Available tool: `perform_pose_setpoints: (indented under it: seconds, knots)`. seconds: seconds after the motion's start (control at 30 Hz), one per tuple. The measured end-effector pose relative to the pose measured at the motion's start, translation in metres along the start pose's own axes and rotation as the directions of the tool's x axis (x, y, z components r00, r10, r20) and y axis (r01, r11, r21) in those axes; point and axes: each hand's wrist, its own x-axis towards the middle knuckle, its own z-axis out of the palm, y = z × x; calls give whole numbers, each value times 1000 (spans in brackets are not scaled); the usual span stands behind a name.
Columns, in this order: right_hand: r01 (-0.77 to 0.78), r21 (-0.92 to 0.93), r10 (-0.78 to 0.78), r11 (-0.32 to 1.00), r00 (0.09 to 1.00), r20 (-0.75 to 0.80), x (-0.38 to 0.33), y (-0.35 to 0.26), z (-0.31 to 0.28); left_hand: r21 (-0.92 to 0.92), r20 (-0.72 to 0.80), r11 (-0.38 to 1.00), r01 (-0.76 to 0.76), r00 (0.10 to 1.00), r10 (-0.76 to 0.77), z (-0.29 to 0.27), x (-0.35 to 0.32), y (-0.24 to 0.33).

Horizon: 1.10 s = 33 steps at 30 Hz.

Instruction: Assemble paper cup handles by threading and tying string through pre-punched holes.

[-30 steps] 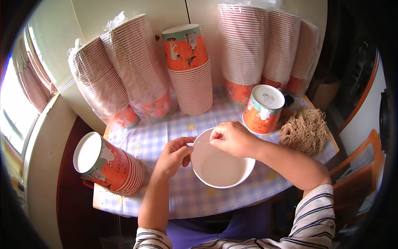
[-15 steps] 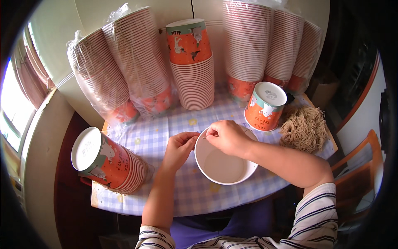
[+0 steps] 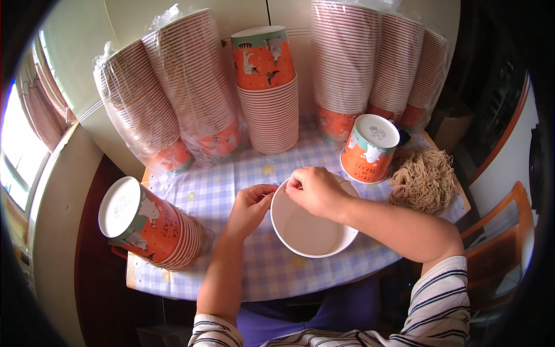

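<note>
Cup (image 3: 312, 231) sitting upright on checked surface (image 3: 231, 185), between both hands. Right hand (image 3: 315, 191) pinching far rim; left hand (image 3: 250, 207) pinching rim's left edge, fingers closing together. String bundle (image 3: 424, 179) lying well apart.

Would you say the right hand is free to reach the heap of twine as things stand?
Probably yes: the twine lies open on the table just right of the right hand, with nothing between them, though that hand is busy at the rim of the white cup.

A checked-cloth table (image 3: 254, 173) bears cup stacks (image 3: 272, 98), a white bucket (image 3: 312, 231), an upturned cup (image 3: 369, 148), tangled string (image 3: 425, 179).
</note>
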Motion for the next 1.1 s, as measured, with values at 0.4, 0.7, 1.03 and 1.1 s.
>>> perform_pose_setpoints:
  seconds: [0.4,0.7,1.03,1.1]
  knots:
    - [-10,38,9,999,999,34,3,-2,5,219,35,974,-65,998,59,0,-1,6]
    - [-143,124,112,982,967,229,-15,-27,-42,-80,40,997,9,999,-5,-20,-9,-2]
    - [507,-106,-491,855,858,150,-126,-77,-11,-637,406,706,309,913,-33,-39,-22,-18]
    - [486,-205,-472,850,874,116,-129,-72,2,-647,417,695,315,909,-23,-38,-30,-23]
